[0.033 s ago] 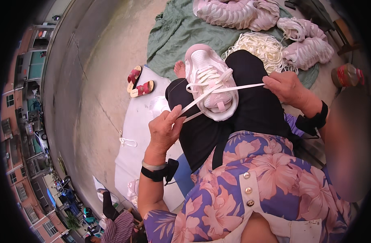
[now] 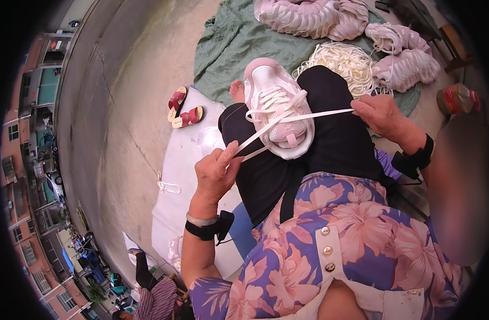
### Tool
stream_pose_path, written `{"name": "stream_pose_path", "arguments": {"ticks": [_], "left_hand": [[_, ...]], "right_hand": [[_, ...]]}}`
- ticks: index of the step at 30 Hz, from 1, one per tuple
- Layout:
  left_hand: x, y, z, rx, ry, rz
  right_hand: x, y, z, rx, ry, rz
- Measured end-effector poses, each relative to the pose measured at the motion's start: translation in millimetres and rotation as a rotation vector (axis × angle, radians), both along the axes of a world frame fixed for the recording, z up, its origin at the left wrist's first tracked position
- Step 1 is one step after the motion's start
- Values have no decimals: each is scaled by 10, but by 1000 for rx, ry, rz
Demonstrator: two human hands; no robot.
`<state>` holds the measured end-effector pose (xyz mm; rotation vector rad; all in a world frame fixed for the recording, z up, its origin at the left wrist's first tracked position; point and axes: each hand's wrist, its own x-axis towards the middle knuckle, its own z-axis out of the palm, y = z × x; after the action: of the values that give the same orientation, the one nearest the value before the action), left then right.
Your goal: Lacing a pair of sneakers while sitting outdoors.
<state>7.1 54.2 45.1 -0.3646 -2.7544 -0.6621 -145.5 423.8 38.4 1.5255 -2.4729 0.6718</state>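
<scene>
A pink and white sneaker (image 2: 279,114) rests on my lap between my black-trousered knees, its toe pointing away from me. White shoelaces (image 2: 323,114) run through its eyelets and cross over the tongue. My left hand (image 2: 215,169), left of the heel, pinches one lace end between thumb and fingers. To the right, my right hand (image 2: 382,114) pinches the other end and holds it out taut past the right knee. Both laces are stretched in nearly straight lines. The fingertips of both hands are closed on the laces.
Beyond my knees, a green cloth (image 2: 223,50) carries a heap of cream laces (image 2: 340,64) and rows of pink sneakers (image 2: 308,18). Red sandals (image 2: 187,114) lie by a white sheet (image 2: 175,197) on the left. A jar (image 2: 458,100) stands at right; another person (image 2: 156,298) sits lower left.
My right hand has shifted slightly outward to the right, drawing its lace longer. My left hand has moved a touch to the left. The sneaker stays in place.
</scene>
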Motion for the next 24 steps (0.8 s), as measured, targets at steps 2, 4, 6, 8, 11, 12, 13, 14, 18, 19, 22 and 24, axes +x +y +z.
{"name": "stream_pose_path", "arguments": {"ticks": [2, 4, 6, 8, 11, 12, 13, 14, 18, 19, 22, 24], "left_hand": [[112, -120, -9, -128, 44, -10], [195, -263, -39, -210, 77, 15], [263, -360, -68, -284, 95, 80], [333, -475, -120, -296, 46, 120], [474, -592, -229, -300, -56, 200], [518, -621, -262, -315, -102, 217], [534, -626, -273, -327, -150, 230], [537, -627, -288, -327, -151, 226], [404, -487, -232, 111, -370, 488], [330, -406, -156, 638, -622, 668], [231, -86, 8, 976, -781, 612], [131, 84, 33, 1125, -905, 564]], "right_hand": [[-6, 208, -71, 40, 0, -33], [3, 370, -144, 101, -9, -109], [-4, 504, -235, 59, -53, -165], [8, 624, -339, 15, -98, -216], [45, 669, -389, -31, -161, -318], [56, 652, -366, -13, -170, -327], [81, 630, -336, 9, -181, -340], [83, 614, -335, 9, -183, -344], [-40, 492, -348, -186, -512, -533], [-48, 415, -334, -403, -871, -593], [108, 0, -82, -674, -1796, -575], [264, -260, -61, -649, -1860, -549]]}}
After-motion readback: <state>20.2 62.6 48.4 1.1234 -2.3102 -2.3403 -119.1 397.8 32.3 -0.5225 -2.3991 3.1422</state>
